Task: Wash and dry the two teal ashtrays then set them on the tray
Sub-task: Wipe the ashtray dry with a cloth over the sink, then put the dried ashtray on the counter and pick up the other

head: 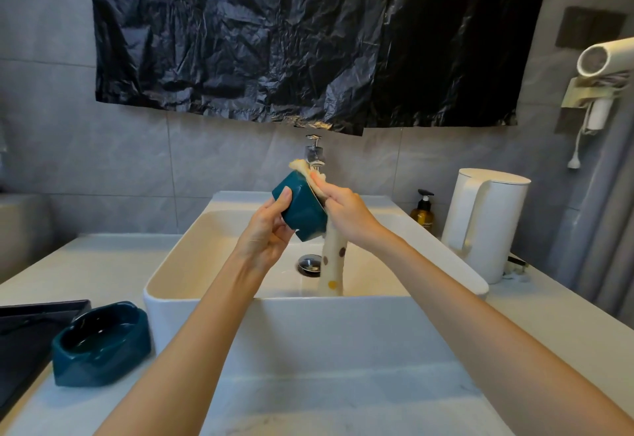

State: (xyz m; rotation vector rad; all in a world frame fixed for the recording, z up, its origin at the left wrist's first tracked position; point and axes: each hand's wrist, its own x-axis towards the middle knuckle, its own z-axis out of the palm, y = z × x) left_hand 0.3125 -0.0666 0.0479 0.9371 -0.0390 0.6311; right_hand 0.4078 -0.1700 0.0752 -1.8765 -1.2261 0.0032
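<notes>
Far left: a dark tray (24, 336) is seen on the pale marbled bench (308, 398), cut off by the frame edge. A second teal ashtray (101, 344) is set upright on the bench just beside the tray, its left end apparently overlapping the tray's edge, and just left of the white rectangular basin (274, 326). Grey wall tiles are noted behind, with a crumpled black plastic sheet (308, 37) hung across the upper wall. Centre: the held teal ashtray (302, 211) is raised above the basin, tilted on its side with its opening turned to the right. The left hand (267, 233) is closed around its base, thumb on the outer wall. The right hand (346, 211) is clamped on a cream spotted cloth (334, 257), pressed against the ashtray's open side; one end of the cloth shows above the rim, the rest hangs down into the basin. A chrome tap (314, 152) is seen behind the hands, a drain plug (309, 263) below. Right: an amber pump bottle (423, 211) and a white kettle (487, 223) stand on the bench. A white hairdryer (603, 61) is held in a wall bracket at far right.
</notes>
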